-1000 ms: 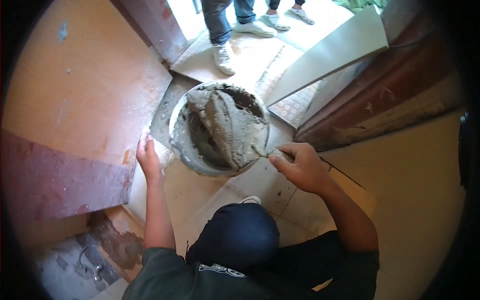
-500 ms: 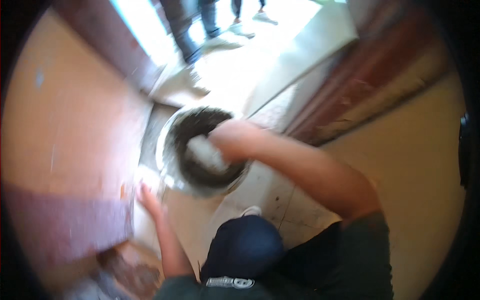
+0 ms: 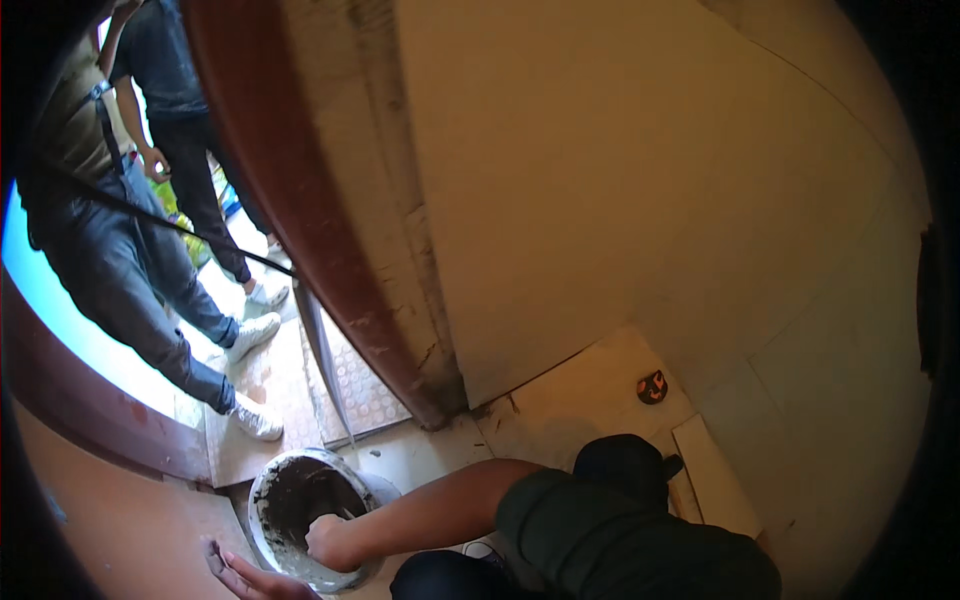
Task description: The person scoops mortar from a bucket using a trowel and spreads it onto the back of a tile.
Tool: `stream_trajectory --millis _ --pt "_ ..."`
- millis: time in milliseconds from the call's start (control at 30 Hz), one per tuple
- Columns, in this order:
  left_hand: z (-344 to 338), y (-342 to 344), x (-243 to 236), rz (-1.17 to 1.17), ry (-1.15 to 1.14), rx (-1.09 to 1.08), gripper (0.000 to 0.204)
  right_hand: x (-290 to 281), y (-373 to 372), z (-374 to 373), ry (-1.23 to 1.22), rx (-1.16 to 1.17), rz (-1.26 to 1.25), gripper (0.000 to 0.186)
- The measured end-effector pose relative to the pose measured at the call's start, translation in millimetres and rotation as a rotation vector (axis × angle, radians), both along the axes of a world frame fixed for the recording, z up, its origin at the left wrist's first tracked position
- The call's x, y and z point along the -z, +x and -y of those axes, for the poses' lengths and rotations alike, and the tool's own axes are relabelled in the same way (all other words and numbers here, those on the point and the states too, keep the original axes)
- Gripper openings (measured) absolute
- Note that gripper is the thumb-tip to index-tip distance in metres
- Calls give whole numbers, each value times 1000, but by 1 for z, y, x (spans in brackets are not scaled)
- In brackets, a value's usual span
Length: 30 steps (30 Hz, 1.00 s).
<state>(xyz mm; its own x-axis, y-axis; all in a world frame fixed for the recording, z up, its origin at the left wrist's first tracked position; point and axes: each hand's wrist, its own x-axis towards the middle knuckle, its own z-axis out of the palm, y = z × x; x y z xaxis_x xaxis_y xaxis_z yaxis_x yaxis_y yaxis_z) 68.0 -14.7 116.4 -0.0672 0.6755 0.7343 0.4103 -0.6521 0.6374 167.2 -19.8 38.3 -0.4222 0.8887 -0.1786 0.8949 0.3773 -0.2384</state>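
Observation:
A white bucket (image 3: 262, 505) smeared inside with dark grey mortar stands on the floor at the lower left. My right hand (image 3: 330, 541) reaches down into it, fist closed around the handle of a trowel whose blade is mostly hidden in the mortar. My left hand (image 3: 238, 577) lies flat on the floor just beside the bucket's near side, fingers spread, holding nothing. My dark green sleeve and knee fill the bottom middle.
Two people (image 3: 120, 260) stand in the doorway at the left, their white shoes close to the bucket. A red-brown door frame (image 3: 330, 250) and a tan wall rise behind. A grey plank (image 3: 318, 350) leans nearby. A small round black-and-orange object (image 3: 651, 386) lies on the floor tiles.
The view has swung up and right, so the bucket now sits low at the left. My right hand moved from the bucket's rim down into the mortar. My left hand stays beside the bucket.

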Motion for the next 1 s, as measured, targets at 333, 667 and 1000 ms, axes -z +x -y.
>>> stream_trajectory --millis 333,667,1000 --pt "51 68 -66 238 185 115 32 18 -35 -24 124 74 -101 25" --pt "93 135 -89 64 141 604 37 -99 133 112 17 85 -310 42" --pt "190 279 -96 -194 -521 1412 37 -220 359 380 789 689 -574 32"
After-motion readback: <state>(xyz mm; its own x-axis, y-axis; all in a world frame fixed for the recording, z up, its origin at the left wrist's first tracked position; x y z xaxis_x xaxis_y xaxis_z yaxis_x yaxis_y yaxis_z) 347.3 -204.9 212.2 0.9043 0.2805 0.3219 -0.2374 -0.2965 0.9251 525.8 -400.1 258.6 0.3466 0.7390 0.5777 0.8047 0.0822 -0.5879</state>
